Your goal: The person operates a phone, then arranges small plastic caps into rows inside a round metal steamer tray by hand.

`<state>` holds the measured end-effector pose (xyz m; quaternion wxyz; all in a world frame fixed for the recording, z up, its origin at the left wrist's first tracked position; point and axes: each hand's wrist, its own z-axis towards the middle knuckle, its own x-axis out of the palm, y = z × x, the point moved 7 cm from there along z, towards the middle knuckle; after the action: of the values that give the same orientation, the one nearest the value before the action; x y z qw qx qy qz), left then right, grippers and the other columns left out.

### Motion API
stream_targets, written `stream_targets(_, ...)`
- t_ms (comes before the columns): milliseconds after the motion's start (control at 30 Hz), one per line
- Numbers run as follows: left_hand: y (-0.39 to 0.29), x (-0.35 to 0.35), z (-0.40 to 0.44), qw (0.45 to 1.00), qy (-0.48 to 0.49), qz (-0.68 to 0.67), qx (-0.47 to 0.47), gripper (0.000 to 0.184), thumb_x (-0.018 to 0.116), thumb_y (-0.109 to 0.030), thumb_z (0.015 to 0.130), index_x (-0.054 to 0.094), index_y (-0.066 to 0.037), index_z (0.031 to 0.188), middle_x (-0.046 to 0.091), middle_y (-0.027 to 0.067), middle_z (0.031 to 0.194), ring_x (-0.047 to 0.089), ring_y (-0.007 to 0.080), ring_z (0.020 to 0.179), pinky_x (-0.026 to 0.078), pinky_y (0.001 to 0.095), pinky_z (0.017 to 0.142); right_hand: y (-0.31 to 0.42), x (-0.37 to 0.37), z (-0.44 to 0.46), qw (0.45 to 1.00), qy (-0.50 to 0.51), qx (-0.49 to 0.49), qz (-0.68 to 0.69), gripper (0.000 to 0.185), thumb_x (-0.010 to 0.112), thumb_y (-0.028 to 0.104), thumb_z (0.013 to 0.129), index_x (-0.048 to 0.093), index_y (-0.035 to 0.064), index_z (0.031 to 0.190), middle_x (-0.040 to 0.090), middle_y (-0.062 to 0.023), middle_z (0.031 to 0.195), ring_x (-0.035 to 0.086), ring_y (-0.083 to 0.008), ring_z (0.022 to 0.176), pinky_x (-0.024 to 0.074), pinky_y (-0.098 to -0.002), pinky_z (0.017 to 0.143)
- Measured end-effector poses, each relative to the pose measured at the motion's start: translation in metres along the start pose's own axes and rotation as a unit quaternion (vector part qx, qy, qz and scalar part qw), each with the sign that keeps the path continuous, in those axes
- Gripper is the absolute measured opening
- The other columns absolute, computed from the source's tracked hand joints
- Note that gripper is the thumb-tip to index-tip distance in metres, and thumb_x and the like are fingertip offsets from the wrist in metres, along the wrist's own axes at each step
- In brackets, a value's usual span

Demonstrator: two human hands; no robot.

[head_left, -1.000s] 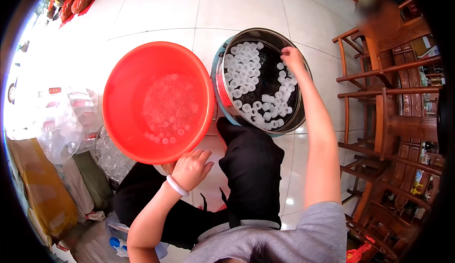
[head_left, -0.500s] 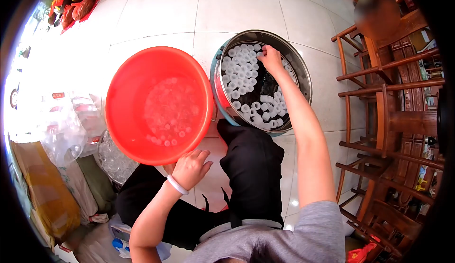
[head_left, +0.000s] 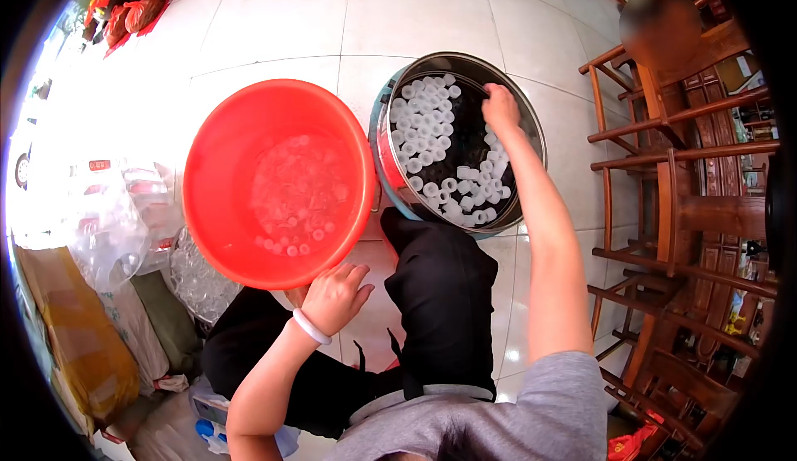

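Small white ring-shaped pieces (head_left: 425, 125), like plastic caps, lie in a round, high-sided metal pan (head_left: 535, 121) with a dark bottom. They form a large cluster at its left and others at the lower right. My right hand (head_left: 501, 110) is inside the pan near its upper right wall, fingers curled and pointing down; whatever is between them is hidden. To the left stands a red plastic basin (head_left: 224, 154) with similar pale pieces (head_left: 292, 250) in its bottom. My left hand (head_left: 332, 297) rests at the basin's near rim, fingers loosely apart and holding nothing.
Clear plastic bags (head_left: 108, 229) and a tan taped carton (head_left: 79, 336) are at the left. Wooden chairs (head_left: 656, 187) line the right side, with a blurred round shape above them. Red-wrapped jars (head_left: 145, 13) stand at the far left on the tiled floor (head_left: 282, 13).
My right hand has moved right, from the edge of the white cluster to the pan's upper right side. My left hand has stayed by the basin rim.
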<state>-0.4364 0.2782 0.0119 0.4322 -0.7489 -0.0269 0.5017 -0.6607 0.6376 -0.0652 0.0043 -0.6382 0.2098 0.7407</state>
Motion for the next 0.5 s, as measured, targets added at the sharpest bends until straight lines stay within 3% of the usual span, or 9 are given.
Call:
stream_targets(67,-0.002,0.000,0.000,1.000,-0.003,0.009,0.011,0.023,0.063,-0.015,0.076,0.054,-0.003,0.093,0.056,0.0122,0.077,0.057,0.0301,0.071,0.046,0.0374,0.064,-0.020,-0.003,-0.002,0.994,0.040,0.012,-0.098,0.030,0.054,0.005,0.075,0.060,0.0096,0.104,0.057,-0.0148,0.103,0.054,-0.0348,0.100,0.0455,-0.0430,0.082)
stream_targets(333,-0.003,0.001,0.001,1.000,-0.010,0.012,0.017,0.023,0.062,-0.016,0.076,0.054,-0.002,0.093,0.056,0.0124,0.076,0.057,0.0302,0.072,0.047,0.0376,0.064,-0.047,0.012,-0.012,0.997,0.080,-0.002,-0.024,0.029,0.060,0.002,0.072,0.059,0.0079,0.100,0.054,-0.0171,0.102,0.054,-0.0353,0.095,0.0451,-0.0427,0.081)
stream_targets(400,-0.003,0.002,0.001,1.000,-0.010,0.014,0.017,0.023,0.062,-0.016,0.076,0.054,-0.002,0.093,0.056,0.0124,0.076,0.057,0.0302,0.072,0.047,0.0377,0.064,-0.050,0.009,-0.007,0.998,0.028,0.010,0.061,0.027,0.061,0.002,0.071,0.060,0.0085,0.097,0.057,-0.0162,0.092,0.056,-0.0345,0.089,0.0465,-0.0407,0.078)
stream_targets(433,-0.002,0.002,0.001,1.000,-0.011,0.014,0.016,0.023,0.062,-0.016,0.076,0.054,-0.002,0.093,0.056,0.0124,0.076,0.057,0.0302,0.072,0.047,0.0377,0.064,-0.042,0.005,-0.004,0.992,-0.011,-0.013,0.125,0.025,0.063,0.003,0.072,0.061,0.0049,0.097,0.061,-0.0134,0.085,0.061,-0.0277,0.079,0.0503,-0.0350,0.070)
stream_targets(467,-0.002,0.001,0.001,1.000,-0.011,0.014,0.016,0.023,0.062,-0.016,0.076,0.054,-0.002,0.093,0.056,0.0124,0.076,0.057,0.0302,0.072,0.047,0.0377,0.064,-0.039,0.006,-0.002,0.992,-0.011,-0.013,0.125,0.025,0.063,0.003,0.072,0.061,0.0049,0.097,0.061,-0.0134,0.085,0.061,-0.0277,0.079,0.0503,-0.0350,0.070)
stream_targets(500,-0.002,0.001,0.001,1.000,-0.010,0.015,0.015,0.023,0.062,-0.016,0.076,0.054,-0.002,0.093,0.056,0.0125,0.076,0.057,0.0302,0.072,0.047,0.0378,0.064,-0.040,0.020,0.000,0.945,0.063,0.047,0.317,0.026,0.064,0.004,0.073,0.060,0.0021,0.098,0.062,-0.0125,0.086,0.061,-0.0233,0.076,0.0510,-0.0317,0.067)
